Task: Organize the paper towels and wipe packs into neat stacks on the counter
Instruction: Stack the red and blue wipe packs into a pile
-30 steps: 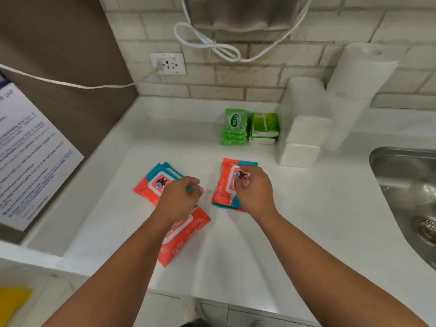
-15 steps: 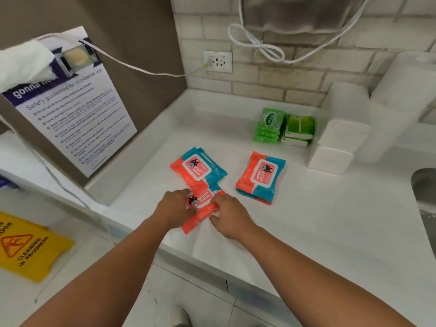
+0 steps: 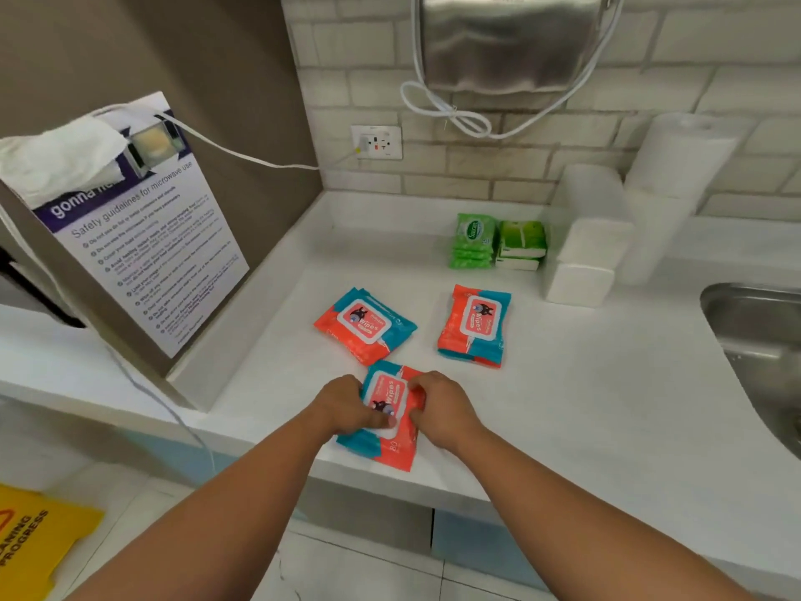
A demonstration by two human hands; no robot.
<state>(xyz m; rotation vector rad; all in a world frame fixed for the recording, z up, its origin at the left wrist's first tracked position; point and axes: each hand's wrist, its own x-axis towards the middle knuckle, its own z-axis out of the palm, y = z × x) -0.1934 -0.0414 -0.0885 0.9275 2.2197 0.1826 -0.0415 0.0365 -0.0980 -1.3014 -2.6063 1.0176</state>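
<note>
White counter (image 3: 563, 405) fills the corner, beside a steel sink (image 3: 758, 340). Paper towel roll (image 3: 676, 175) and folded towel stacks (image 3: 585, 253) stand at the brick wall, with green wipe packs (image 3: 474, 247) next to them. Left pile (image 3: 364, 327) and right pile (image 3: 474, 325) of red-and-blue wipes lie mid-counter. Left hand (image 3: 346, 405) and right hand (image 3: 442, 409) grip 1 near pack (image 3: 390, 453) at the front edge, fingers curled on it.
</note>
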